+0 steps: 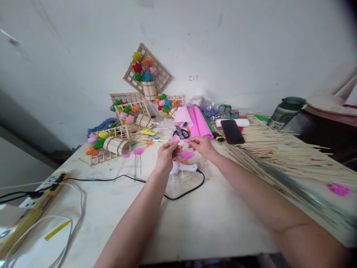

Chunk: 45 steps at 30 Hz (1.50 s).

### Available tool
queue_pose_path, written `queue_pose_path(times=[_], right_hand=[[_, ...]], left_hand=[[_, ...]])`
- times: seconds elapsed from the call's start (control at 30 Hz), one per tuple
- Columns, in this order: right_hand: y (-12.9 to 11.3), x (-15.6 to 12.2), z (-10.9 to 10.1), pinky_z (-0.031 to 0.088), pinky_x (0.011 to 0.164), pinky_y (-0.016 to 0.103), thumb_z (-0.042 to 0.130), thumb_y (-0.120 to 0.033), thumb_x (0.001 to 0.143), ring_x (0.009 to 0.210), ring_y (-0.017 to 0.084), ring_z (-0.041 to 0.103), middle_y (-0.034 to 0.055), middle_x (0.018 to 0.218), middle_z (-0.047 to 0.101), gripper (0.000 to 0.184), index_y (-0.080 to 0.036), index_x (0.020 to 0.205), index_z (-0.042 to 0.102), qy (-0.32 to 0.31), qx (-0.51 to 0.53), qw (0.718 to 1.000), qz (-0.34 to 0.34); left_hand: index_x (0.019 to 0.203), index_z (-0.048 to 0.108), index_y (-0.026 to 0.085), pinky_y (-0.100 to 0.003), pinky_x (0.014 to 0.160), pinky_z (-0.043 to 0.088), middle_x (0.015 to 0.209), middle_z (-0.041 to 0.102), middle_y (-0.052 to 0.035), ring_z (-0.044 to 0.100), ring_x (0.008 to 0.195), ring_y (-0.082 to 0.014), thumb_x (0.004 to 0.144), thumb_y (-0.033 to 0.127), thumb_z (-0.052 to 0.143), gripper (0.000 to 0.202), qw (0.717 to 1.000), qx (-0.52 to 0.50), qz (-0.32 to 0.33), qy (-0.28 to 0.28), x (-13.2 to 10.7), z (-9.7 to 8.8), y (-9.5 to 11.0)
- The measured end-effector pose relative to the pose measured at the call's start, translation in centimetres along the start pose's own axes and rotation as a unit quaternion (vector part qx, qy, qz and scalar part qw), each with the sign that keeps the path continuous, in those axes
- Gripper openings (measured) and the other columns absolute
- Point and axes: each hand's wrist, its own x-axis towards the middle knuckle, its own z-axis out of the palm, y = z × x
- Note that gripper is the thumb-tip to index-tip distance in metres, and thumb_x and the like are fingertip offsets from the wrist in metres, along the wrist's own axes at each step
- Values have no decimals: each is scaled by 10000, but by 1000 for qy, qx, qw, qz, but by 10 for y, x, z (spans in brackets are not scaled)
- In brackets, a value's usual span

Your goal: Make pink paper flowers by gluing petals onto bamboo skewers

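Note:
My left hand is closed around a small pink foam flower held up above the table. My right hand pinches a small pink foam piece right beside that flower. Below both hands a white glue gun lies on the white table, its black cord looping away to the left. Loose pink petal cut-outs lie by the glue gun. Two finished pink flowers on sticks rest on the table to the left of my hands.
Stick lattice frames with coloured foam flowers lean against the wall. Pink foam rolls, scissors and a black phone lie behind my hands. A large heap of bamboo skewers covers the right side. A power strip sits at left, a green jug at right.

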Motion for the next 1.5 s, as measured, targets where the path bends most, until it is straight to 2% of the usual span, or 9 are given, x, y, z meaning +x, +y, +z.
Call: queue_pose_path(times=[0.1,0.23,0.43,0.53,0.63,0.73,0.83,1.2,1.5], right_hand=[[-10,-5,-1,438,537,217,480,-390,808,571,123,591,27,708,669,310,-164,928,655,13,-32,999,-29],[-12,-13,-7,413,684,252,423,-293,854,785,163,608,59,857,677,280,-183,940,666,25,-241,966,-94],[-10,-24,-8,377,712,297,387,-128,829,866,212,568,91,882,655,322,-177,1033,631,-129,-447,872,-154],[-11,-19,-18,384,718,292,404,-135,801,917,214,562,86,976,647,347,-201,1067,617,-97,-453,881,-93],[-7,-6,-42,402,695,298,396,-250,820,893,229,583,91,991,650,312,-213,995,651,-34,-462,885,43],[4,4,-67,419,674,307,469,-276,762,886,259,596,117,960,654,256,-193,874,684,-65,-473,861,178],[17,6,-79,431,685,328,512,-249,723,895,270,599,136,998,642,245,-166,885,676,-129,-463,843,242],[13,5,-71,447,731,354,523,-162,676,967,288,578,170,1028,626,320,-124,965,655,-164,-481,826,244],[6,3,-86,411,573,239,546,-207,655,743,213,611,137,831,650,248,-106,837,680,-179,-440,847,240]], left_hand=[[637,599,120,-175,425,358,596,634,-48,542,461,-84,551,326,737,263,1000,-1,-6,2,-2,1,-3],[636,591,123,-175,431,366,604,634,-45,552,480,-89,548,321,742,264,1000,-8,-4,0,-4,-2,-4],[675,601,117,-174,427,368,597,625,-33,544,475,-82,546,303,746,269,1000,-24,-1,9,-6,-2,-4],[659,597,116,-174,422,364,591,621,-33,538,469,-79,539,312,750,276,1000,-23,-6,1,-5,0,-6],[663,597,119,-170,428,364,600,621,-33,543,482,-78,544,321,748,279,1000,-23,-10,-11,-4,0,-8],[657,598,119,-167,426,360,609,623,-34,538,481,-73,564,319,738,262,1000,-21,-7,-15,-4,1,-9],[671,609,118,-168,427,365,619,627,-35,543,486,-74,575,310,732,247,1000,-18,-6,-19,-4,2,-9],[656,609,118,-167,429,367,607,627,-37,545,487,-77,585,311,726,237,1000,-8,-13,-25,-7,5,-8],[678,598,109,-155,421,363,614,627,-34,545,495,-73,589,311,726,255,999,-12,-20,-33,-6,5,-9]])
